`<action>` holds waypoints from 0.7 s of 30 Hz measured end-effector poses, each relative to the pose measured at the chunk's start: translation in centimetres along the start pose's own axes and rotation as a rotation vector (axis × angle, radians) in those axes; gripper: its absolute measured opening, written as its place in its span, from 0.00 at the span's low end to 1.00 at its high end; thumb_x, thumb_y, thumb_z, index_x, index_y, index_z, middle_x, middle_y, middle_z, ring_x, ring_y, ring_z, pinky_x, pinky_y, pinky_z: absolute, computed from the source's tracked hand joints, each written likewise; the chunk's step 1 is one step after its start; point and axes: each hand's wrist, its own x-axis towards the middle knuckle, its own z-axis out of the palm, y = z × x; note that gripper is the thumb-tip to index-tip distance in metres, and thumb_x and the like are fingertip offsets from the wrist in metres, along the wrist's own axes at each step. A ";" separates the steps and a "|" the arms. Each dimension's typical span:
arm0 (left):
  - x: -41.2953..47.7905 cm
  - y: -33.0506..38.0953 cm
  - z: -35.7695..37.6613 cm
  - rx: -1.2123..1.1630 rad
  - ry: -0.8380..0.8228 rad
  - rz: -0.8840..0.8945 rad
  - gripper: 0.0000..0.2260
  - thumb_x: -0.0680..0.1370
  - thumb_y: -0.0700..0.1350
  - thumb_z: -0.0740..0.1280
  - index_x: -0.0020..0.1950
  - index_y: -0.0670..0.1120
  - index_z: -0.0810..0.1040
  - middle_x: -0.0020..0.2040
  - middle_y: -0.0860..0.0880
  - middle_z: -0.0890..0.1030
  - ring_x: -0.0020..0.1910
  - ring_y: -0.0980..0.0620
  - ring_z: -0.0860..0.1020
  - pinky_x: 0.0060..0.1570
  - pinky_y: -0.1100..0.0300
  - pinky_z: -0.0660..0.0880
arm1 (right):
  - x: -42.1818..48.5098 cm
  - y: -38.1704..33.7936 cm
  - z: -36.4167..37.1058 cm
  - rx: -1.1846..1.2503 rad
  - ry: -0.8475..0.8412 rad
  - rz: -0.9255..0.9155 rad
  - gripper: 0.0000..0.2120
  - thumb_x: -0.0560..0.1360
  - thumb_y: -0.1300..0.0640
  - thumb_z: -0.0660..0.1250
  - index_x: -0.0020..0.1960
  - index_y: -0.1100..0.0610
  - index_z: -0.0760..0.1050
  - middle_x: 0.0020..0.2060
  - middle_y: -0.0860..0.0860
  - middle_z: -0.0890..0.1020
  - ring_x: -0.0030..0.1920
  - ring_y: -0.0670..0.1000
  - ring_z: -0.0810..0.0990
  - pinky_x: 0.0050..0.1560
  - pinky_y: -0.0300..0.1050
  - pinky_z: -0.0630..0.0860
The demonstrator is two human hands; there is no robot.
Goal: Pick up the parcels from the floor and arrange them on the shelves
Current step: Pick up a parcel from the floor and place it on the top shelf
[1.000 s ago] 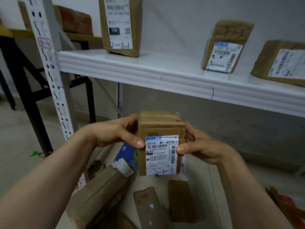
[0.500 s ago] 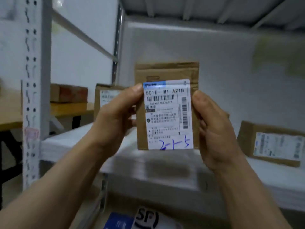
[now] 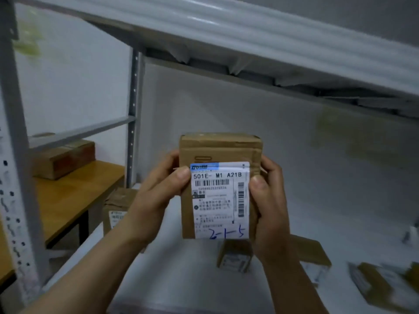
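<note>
Small brown cardboard parcel (image 3: 221,155) held upright over the white shelf (image 3: 181,279).
I see left hand (image 3: 156,198) and right hand (image 3: 268,207) fingers gripping its sides.

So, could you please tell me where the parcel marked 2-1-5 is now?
Head view, centre frame: the 2-1-5 parcel is held upright between the left hand and right hand, over the white shelf and a smaller parcel standing there.

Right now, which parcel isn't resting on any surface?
The parcel marked 2-1-5, gripped between left hand and right hand; the others sit on the white shelf or wooden table.
</note>
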 end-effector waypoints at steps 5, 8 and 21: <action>2.5 7.4 0.4 -0.002 -0.053 -0.117 0.24 0.75 0.52 0.63 0.67 0.42 0.70 0.60 0.34 0.77 0.58 0.34 0.77 0.55 0.31 0.74 | 3.7 -7.7 0.6 -0.037 0.009 0.070 0.21 0.75 0.50 0.64 0.67 0.51 0.70 0.55 0.53 0.83 0.51 0.55 0.84 0.44 0.44 0.80; 3.1 12.4 0.6 -0.029 -0.058 -0.135 0.23 0.74 0.52 0.64 0.66 0.44 0.71 0.58 0.37 0.77 0.55 0.39 0.80 0.49 0.48 0.79 | 4.9 -12.9 1.4 -0.060 -0.019 0.057 0.21 0.76 0.51 0.64 0.68 0.54 0.69 0.53 0.51 0.83 0.51 0.52 0.83 0.46 0.43 0.79; 11.6 35.5 2.6 -0.013 -0.038 0.150 0.25 0.73 0.60 0.69 0.66 0.48 0.75 0.57 0.41 0.81 0.55 0.39 0.80 0.49 0.51 0.79 | 15.3 -34.7 5.1 -0.221 -0.117 -0.153 0.28 0.75 0.41 0.66 0.73 0.44 0.66 0.62 0.53 0.80 0.62 0.59 0.80 0.55 0.64 0.79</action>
